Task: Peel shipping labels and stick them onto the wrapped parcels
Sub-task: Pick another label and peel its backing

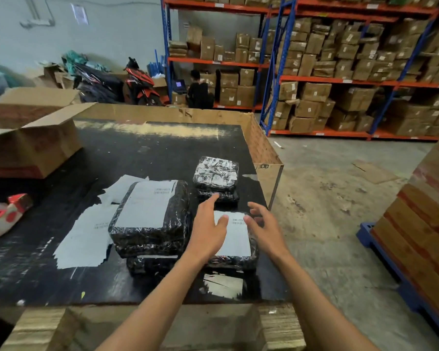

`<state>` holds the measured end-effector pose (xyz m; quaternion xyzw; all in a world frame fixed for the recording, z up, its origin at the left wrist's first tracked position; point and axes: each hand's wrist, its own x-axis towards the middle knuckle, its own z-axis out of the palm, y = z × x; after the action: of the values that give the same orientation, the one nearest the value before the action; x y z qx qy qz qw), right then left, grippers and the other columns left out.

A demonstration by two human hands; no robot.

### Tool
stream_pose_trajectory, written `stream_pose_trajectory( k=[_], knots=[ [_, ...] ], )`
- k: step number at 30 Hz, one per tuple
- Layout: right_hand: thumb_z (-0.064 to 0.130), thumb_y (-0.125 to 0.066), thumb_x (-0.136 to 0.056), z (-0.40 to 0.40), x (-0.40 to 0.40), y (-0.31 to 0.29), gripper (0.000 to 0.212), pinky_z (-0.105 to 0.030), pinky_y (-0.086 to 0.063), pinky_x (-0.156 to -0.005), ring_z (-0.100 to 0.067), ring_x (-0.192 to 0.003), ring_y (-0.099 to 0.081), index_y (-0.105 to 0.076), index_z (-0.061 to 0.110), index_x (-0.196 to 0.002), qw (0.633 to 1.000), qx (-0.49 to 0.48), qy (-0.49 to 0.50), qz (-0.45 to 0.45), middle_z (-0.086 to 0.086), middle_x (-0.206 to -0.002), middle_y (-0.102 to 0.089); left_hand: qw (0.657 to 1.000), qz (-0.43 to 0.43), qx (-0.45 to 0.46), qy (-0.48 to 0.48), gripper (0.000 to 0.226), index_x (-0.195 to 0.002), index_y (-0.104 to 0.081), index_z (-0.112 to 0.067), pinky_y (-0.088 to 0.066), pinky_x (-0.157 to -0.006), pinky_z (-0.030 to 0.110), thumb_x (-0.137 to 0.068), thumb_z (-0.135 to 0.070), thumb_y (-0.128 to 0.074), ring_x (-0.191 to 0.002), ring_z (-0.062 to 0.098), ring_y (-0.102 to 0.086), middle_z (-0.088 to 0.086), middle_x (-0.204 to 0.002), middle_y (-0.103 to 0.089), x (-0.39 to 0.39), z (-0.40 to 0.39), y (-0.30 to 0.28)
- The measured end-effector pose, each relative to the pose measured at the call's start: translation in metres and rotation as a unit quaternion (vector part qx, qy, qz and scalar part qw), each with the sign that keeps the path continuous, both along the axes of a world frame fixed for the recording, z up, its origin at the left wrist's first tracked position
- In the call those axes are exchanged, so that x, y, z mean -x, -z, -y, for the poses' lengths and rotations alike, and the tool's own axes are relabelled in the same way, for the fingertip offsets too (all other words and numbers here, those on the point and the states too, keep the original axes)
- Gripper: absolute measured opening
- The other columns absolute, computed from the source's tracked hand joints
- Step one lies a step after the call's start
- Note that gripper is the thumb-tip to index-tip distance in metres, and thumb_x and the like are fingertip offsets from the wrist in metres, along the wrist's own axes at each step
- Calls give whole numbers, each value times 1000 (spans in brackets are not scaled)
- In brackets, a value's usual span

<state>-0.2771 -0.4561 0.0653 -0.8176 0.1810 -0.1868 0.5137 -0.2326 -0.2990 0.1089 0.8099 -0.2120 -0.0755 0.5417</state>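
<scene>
Both hands are out over the nearest parcel [235, 258], a black-wrapped bundle at the front right of the dark surface [117, 153]. A white label [235, 235] already lies across its top, long axis running away from the person, barcode at the far end. The left hand [208, 225] rests at the label's left edge with the thumb on the paper; the right hand [262, 228] sits at the right edge, fingers spread and curled. The hands are apart, open, clamped on nothing, and each looks about equally near the label, so the next move is probably a press outward to smooth it flat.

Just left of that parcel stands a taller stack of wrapped parcels [150, 224], its top one labelled too. Left of the stack, loose label sheets [86, 239] lie flat on the surface. Beyond the near parcel sits a small bundle [216, 174] with no label, likely next in line. Far left of the parcel, a red tape dispenser [5, 214] lies at the edge, with an open carton [33, 148] behind it.

Past the surface, a person [198, 92] sits by a laptop, a red scooter [140, 84] is parked at the wall, and orange-and-blue racks [340, 79] hold rows of brown boxes.
</scene>
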Motion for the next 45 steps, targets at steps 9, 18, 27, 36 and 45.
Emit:
stream_pose_trajectory(
  k=[9, 18, 27, 36, 45],
  knots=[
    [23, -58, -100, -88, -38, -84, 27, -36, -56, -88, -26, -98, -66, -61, 27, -127, 984, -58, -131, 110, -11, -110, -63, 986, 114, 114, -49, 25, -106, -68, -30, -55, -72, 24, -95, -11, -57, -82, 7, -70, -5, -86, -74, -30, -91, -56],
    [9, -45, -104, -226, -101, -100, 30, -35, -58, -92, -24, -97, -72, -53, 19, -131, 966, -87, -237, 63, -12, -108, -69, 980, 54, 56, -185, 21, -93, -71, -29, -52, -67, 27, -89, -10, -62, -74, 12, -70, -4, -83, -75, -104, -232, -16],
    [22, -44, -103, -338, -164, -7, 36, -32, -45, -99, -17, -115, -53, -45, 18, -139, 961, -44, -225, -156, -4, -127, -53, 967, -33, -137, -214, 32, -120, -69, -13, -45, -98, 35, -88, -12, -68, -111, 26, -64, 9, -122, -68, -164, -314, 83],
    [20, -68, -91, -341, -179, 79, 34, -36, -49, -87, -24, -107, -59, -47, 11, -116, 972, -30, -44, -230, -5, -117, -57, 971, -12, -206, -125, 51, -128, -59, -26, -51, -93, 39, -80, -17, -75, -104, 25, -59, 3, -123, -48, -178, -328, 144],
    [29, -45, -103, -338, -182, 96, 26, -37, -53, -89, -28, -103, -66, -62, 10, -110, 976, -90, 38, -197, -4, -113, -70, 961, 16, -229, -152, 52, -144, -46, -31, -48, -94, 40, -94, -42, -55, -119, 22, -49, 1, -131, -43, -177, -321, 154]
  ],
)
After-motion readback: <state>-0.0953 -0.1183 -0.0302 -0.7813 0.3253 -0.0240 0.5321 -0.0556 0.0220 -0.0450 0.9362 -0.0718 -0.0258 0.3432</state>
